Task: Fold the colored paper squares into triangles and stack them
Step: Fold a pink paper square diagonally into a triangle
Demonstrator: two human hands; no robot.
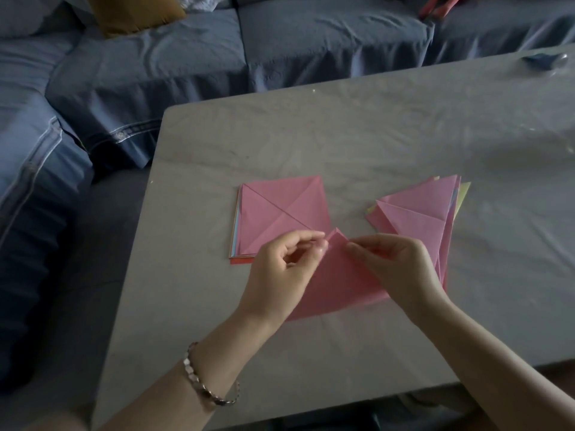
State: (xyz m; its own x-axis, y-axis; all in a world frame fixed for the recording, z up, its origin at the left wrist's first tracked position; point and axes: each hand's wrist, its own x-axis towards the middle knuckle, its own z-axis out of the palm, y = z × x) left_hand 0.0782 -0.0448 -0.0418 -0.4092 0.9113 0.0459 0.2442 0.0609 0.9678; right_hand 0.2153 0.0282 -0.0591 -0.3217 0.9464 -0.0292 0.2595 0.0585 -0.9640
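A pink paper sheet (337, 281) is folded over into a triangle shape in front of me, its top corner raised off the table. My left hand (281, 275) pinches that corner from the left, and my right hand (401, 269) pinches it from the right. To the left lies a stack of unfolded colored squares (281, 213), its top sheet pink with diagonal creases. To the right lies a pile of folded triangles (426, 213), mostly pink with yellow edges showing; my right hand hides its near part.
The work lies on a grey table (342, 135) covered with a wrinkled cloth. A blue sofa (186, 66) wraps round the far and left sides, with a mustard cushion (133, 14). A small blue object (544, 60) sits at the table's far right.
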